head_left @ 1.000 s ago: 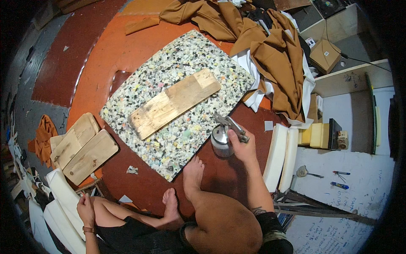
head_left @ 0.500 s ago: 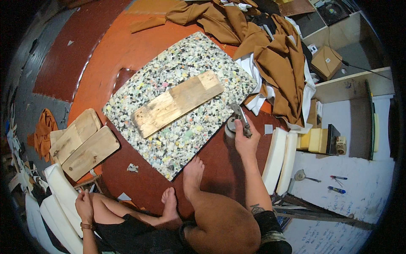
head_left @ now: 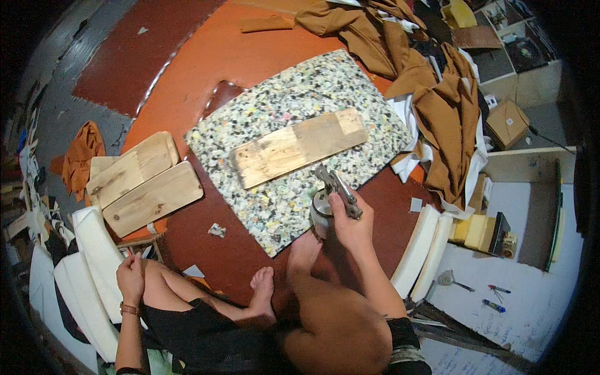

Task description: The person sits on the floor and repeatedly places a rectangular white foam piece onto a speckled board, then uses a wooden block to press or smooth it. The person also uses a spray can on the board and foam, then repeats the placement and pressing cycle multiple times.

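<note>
My right hand (head_left: 354, 219) grips a metal spray gun (head_left: 334, 187) by its handle, with the round cup hanging below it. The gun is over the near right edge of a speckled foam sheet (head_left: 281, 206). On that sheet lies a wooden board (head_left: 300, 147) with rounded corners, a short distance beyond the nozzle. Resting by my left knee, my left hand (head_left: 130, 280) is closed; a small reddish tip shows at its fingers, too little to name.
Wooden boards (head_left: 153, 197) lie at the left, near white foam pieces (head_left: 94, 237). Brown fabric (head_left: 447, 119) is heaped at the right, with white foam strips (head_left: 425, 250) below it. A white surface (head_left: 462, 306) holds pens and a small strainer-like tool (head_left: 447, 278).
The spray gun in my right hand has moved left, closer to the board and over the sheet. My left hand stays by my knee. The whole view has shifted slightly.
</note>
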Action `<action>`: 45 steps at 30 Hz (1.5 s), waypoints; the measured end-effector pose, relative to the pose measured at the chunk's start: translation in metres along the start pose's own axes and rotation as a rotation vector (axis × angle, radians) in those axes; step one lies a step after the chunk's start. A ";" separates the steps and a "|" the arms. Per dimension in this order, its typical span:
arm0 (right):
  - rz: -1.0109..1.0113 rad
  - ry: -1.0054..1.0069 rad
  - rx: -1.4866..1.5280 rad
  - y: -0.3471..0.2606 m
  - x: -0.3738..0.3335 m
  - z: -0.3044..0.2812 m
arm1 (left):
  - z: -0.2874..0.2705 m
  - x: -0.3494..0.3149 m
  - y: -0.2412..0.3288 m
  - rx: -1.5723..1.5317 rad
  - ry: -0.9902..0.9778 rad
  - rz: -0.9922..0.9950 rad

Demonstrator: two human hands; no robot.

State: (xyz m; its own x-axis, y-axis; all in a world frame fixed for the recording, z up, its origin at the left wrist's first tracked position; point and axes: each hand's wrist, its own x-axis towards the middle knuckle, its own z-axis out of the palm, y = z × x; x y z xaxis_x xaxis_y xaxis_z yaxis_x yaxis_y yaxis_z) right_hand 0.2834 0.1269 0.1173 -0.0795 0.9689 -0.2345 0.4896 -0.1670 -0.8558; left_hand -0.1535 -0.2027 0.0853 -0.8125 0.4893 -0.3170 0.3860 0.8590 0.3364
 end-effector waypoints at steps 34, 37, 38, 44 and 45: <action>-0.047 -0.044 0.063 0.044 -0.053 -0.029 | -0.006 0.022 -0.105 -0.050 0.396 -0.018; -0.018 -0.031 0.120 0.045 -0.048 -0.042 | -0.028 0.016 -0.178 0.559 0.547 -0.150; -0.023 -0.014 0.098 0.044 -0.047 -0.047 | -0.029 0.009 -0.197 0.608 0.534 -0.263; -0.075 0.160 0.031 0.075 -0.030 -0.072 | -0.033 -0.036 -0.228 0.447 0.223 -0.567; -0.053 0.187 0.027 0.080 -0.028 -0.077 | -0.032 -0.040 -0.222 0.420 0.222 -0.558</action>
State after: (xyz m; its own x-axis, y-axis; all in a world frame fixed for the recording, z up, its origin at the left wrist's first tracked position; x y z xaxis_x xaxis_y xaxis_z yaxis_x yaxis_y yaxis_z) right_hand 0.3912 0.1009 0.0910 0.0593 0.9931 -0.1008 0.4650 -0.1168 -0.8776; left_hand -0.2210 -0.4180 0.0515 -0.9893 -0.0419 -0.1398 -0.0125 0.9787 -0.2048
